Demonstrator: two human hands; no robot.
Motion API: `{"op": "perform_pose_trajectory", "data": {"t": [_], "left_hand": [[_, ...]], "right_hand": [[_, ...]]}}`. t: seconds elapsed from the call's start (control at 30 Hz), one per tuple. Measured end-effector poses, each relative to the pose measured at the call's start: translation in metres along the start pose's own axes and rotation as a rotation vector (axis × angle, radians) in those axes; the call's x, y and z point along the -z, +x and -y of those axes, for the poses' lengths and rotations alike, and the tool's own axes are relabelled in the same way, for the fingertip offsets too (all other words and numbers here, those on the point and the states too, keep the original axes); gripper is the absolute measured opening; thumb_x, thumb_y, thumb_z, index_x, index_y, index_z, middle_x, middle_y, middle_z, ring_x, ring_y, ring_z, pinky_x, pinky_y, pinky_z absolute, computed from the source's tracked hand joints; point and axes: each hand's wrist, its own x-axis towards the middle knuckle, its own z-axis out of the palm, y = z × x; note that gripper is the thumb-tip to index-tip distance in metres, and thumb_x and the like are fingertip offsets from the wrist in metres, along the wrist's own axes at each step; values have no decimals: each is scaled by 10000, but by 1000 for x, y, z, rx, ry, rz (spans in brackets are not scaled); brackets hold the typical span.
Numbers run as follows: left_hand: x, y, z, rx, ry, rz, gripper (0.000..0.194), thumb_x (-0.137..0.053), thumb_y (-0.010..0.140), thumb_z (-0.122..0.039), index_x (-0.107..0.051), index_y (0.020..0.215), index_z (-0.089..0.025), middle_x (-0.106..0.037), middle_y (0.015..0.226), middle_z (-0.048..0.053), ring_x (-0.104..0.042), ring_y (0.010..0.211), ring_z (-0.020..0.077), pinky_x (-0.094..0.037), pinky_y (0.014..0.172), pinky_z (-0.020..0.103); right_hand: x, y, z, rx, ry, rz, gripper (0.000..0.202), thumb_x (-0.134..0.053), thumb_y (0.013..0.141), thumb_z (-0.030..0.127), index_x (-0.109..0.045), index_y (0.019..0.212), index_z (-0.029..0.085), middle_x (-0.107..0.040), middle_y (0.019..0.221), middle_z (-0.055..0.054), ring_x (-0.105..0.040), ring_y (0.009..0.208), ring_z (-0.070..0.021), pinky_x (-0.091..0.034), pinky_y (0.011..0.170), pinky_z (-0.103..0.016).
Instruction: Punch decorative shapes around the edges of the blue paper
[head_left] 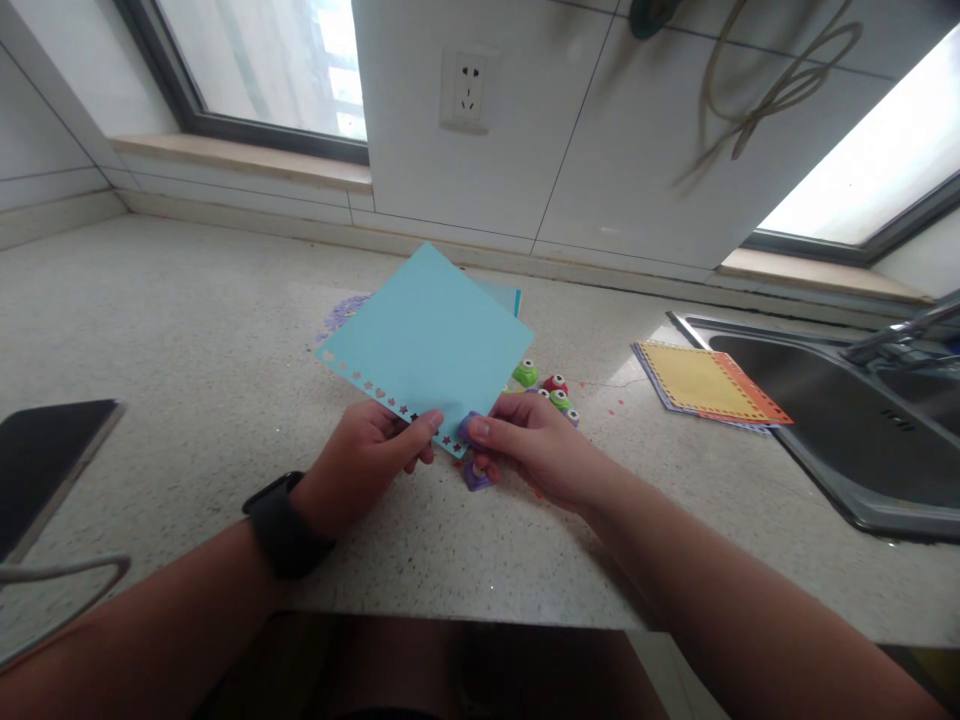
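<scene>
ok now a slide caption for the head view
Left hand holding a blue sheet with cut-outs along one edge, right hand gripping a purple punch near a corner.

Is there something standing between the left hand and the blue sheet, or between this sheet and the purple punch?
Nothing visible does. The left hand holds the blue sheet by its punched edge, and the purple punch in the right hand is at the sheet's near corner. The underside is hidden.

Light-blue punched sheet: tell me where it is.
In the head view, the light-blue sheet is near centre over the counter, its lower-left edge in the left hand, beside the purple punch in the right hand.
</scene>
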Motion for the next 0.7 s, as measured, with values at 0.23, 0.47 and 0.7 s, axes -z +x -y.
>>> {"op": "perform_pose_trajectory", "data": {"t": [0.23, 0.47, 0.7], "left_hand": [[0, 0, 1, -6, -2, 6, 355, -637, 850, -381, -598, 546, -201, -576, 487, -29, -499, 469, 108, -421, 493, 246], [-1, 0, -1, -18, -12, 9, 351, -638, 840, -366, -580, 532, -207, -583, 488, -26, -506, 462, 111, -429, 478, 247], [-1, 0, 4, -1, -18, 7, 326, -664, 841, -376, -640, 566, -202, -629, 512, -20, -522, 462, 108, -435, 474, 240]], "right_hand": [[2, -1, -2, 16, -15, 19, 316, -787, 848, 406, -673, 832, 112, -610, 642, 1, -542, 550, -87, -456, 533, -224], [1, 1, -1, 24, -15, 7, 319, -797, 831, 416, -673, 835, 122, -606, 651, 4, -537, 548, -89, -458, 509, -222], [1, 2, 0, 35, -36, 16, 326, -810, 812, 415, -668, 799, 122, -613, 625, 2, -543, 524, -90, -450, 478, -214]]}}
